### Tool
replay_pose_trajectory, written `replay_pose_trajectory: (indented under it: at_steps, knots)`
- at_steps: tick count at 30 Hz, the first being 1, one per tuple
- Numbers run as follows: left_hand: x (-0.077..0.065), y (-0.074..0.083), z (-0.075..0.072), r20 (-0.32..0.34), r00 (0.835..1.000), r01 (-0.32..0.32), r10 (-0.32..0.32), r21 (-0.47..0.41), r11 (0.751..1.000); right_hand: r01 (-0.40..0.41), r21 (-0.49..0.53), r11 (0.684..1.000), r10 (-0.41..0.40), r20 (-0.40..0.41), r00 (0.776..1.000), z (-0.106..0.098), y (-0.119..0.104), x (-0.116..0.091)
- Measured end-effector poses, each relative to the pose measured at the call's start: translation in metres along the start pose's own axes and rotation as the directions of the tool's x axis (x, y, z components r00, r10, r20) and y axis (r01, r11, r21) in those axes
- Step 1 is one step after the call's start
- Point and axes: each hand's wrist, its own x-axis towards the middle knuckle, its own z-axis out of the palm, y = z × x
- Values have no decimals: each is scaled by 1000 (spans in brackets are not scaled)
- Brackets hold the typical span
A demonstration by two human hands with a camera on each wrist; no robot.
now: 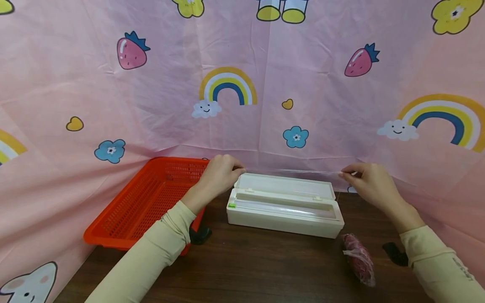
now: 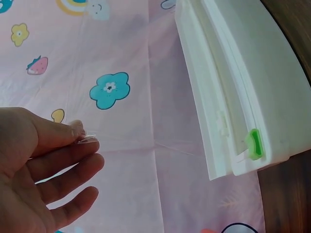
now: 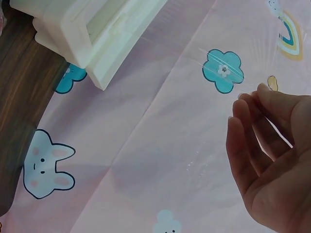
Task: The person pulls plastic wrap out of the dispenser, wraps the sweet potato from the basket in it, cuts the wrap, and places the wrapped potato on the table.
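A sheet of clear plastic wrap point(image 1: 310, 171) stretches between both hands above the back of a white wrap dispenser point(image 1: 286, 225). My left hand point(image 1: 223, 172) pinches one corner between thumb and index finger, its other fingers loosely bent in the left wrist view. At the far right, my right hand point(image 1: 373, 183) pinches the opposite corner with thumb and fingertips. The dispenser's lid point(image 1: 286, 185) stands tipped back, and a roll of wrap point(image 1: 280, 208) shows in its slot. A green slide cutter point(image 2: 254, 144) sits at the dispenser's left end.
A red plastic basket point(image 1: 110, 242) stands on the left, partly behind the left forearm. On the dark wooden table point(image 1: 265, 265), a dark red item in plastic wrap point(image 1: 358, 259) lies front right of the dispenser. A pink patterned cloth point(image 1: 170, 84) hangs behind and around the sides.
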Motion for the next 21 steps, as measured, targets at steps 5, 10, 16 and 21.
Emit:
replay_pose_trajectory:
  at_steps: [5,10,16,21]
  knots:
    - [2,0,-3,-13,1000,5,-5,6,1000,15,-8,1000,-15,-16,1000,-3,-2,2]
    - [3,2,-6,-25,1000,-4,4,9,1000,13,-2,1000,-13,-21,1000,-6,-3,3]
    - [4,3,-8,-23,1000,-5,6,12,1000,19,-7,1000,-19,-35,999,-9,-4,5]
    - [6,3,-11,-19,1000,-8,9,10,1000,6,-9,1000,-7,-24,1000,-12,-5,5]
